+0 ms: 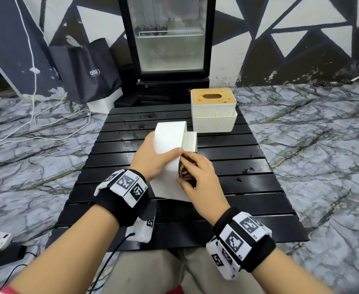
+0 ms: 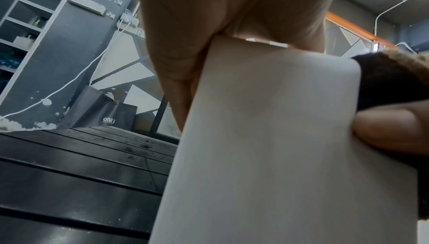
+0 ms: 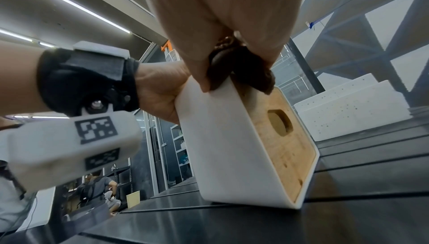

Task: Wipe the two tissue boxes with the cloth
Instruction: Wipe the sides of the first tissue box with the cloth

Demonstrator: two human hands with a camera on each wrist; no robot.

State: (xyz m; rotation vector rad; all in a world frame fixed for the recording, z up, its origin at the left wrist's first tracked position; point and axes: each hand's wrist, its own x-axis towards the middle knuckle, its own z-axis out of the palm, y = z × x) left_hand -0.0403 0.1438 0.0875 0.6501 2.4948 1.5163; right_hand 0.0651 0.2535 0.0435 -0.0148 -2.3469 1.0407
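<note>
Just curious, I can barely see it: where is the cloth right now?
The brown cloth is bunched in the right hand, pressed against the wooden-lid side of the tipped white tissue box that the left hand steadies mid-table.

A low black slatted table (image 1: 227,200) stands on a grey marbled floor (image 1: 322,149). Two tissue boxes sit on it. The speckled white tissue box (image 1: 213,115), with its tan wooden lid facing up, rests near the far edge, right of centre. The plain white tissue box (image 1: 168,164) stands tipped in the middle, its lower edge on the slats and its wooden lid facing right. Small dark droplets (image 1: 246,170) dot the slats on the right side.
</note>
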